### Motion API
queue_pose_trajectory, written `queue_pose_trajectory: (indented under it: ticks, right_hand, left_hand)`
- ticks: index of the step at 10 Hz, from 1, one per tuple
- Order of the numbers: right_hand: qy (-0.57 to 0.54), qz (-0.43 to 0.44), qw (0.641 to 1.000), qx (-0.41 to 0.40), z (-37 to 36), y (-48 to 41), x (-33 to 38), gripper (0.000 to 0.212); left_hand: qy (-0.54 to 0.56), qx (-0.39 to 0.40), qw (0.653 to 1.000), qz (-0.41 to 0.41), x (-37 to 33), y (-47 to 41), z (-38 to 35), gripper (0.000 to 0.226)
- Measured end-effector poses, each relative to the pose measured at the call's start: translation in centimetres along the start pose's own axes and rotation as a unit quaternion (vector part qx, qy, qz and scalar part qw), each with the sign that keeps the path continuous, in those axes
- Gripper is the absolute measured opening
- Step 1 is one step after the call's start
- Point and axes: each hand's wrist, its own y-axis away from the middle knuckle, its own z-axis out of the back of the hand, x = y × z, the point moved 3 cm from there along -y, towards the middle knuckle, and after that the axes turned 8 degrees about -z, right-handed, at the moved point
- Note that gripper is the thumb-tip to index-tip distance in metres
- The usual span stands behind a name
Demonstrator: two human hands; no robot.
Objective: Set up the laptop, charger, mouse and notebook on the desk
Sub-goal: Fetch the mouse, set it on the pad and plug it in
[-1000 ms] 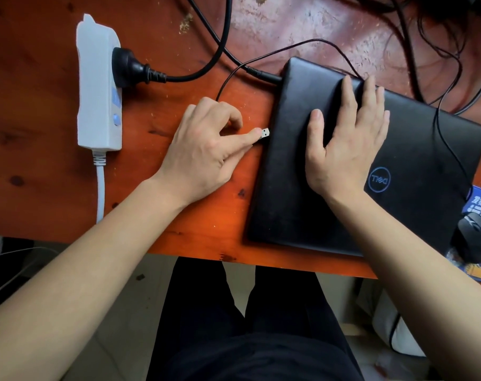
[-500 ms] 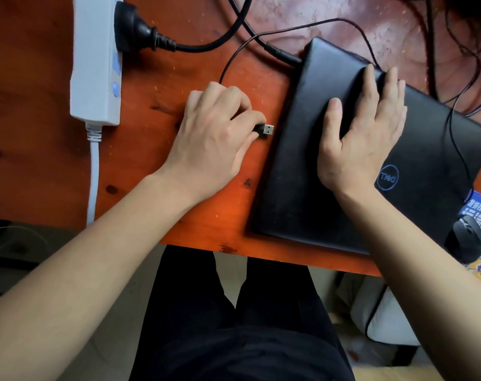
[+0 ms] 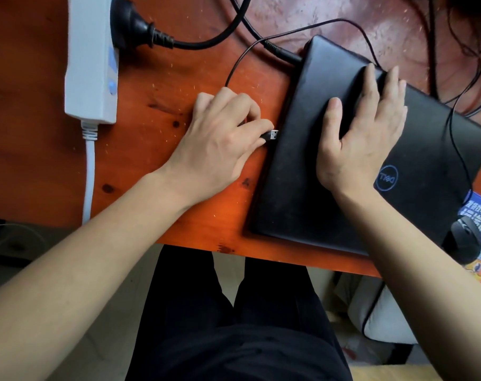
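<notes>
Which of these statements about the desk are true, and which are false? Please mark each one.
1. The laptop lid is closed. True.
2. The left hand pinches a USB plug beside the laptop's edge. True.
3. The right hand holds the mouse. False: it lies flat on the laptop lid; the mouse sits untouched by the laptop's corner.
4. The power strip has nothing plugged in. False: a black plug sits in it.
5. The USB plug is fully inserted. False: its metal end is still showing.
</notes>
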Motion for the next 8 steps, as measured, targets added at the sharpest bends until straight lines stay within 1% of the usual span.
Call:
queue_pose_trajectory:
  ticks: [1, 2, 4, 5, 7, 8]
  right_hand:
    - [-0.002, 0.0, 1.0, -0.001, -0.1, 0.0, 0.02, 0.062]
    - [-0.002, 0.0, 1.0, -0.003, -0.14, -0.03, -0.03, 0.062]
    - [-0.001, 0.001, 1.0, -0.002, -0.17, -0.04, -0.07, 0.062]
    - [-0.004, 0.002, 1.0, -0.002, -0.25, -0.03, -0.11, 0.062]
    - [-0.006, 0.002, 1.0, -0.006, -0.32, 0.04, -0.1, 0.061]
    - [-0.006, 0.004, 1.0, -0.007, -0.36, -0.04, -0.14, 0.061]
  left_hand:
    - [0.004, 0.01, 0.999, -0.042, 0.14, -0.52, 0.14, 0.018]
    - [0.034, 0.011, 0.998, -0.057, 0.24, -0.92, 0.12, 0.018]
    - [0.066, 0.009, 0.996, -0.056, 0.5, -0.69, -0.32, 0.02]
    - [0.077, -0.01, 0.995, -0.058, 0.6, -0.61, -0.27, 0.017]
    - [0.106, -0.063, 0.992, -0.006, 0.02, -0.76, 0.06, 0.022]
    - [0.129, -0.058, 0.99, 0.01, -0.05, -1.03, 0.27, 0.023]
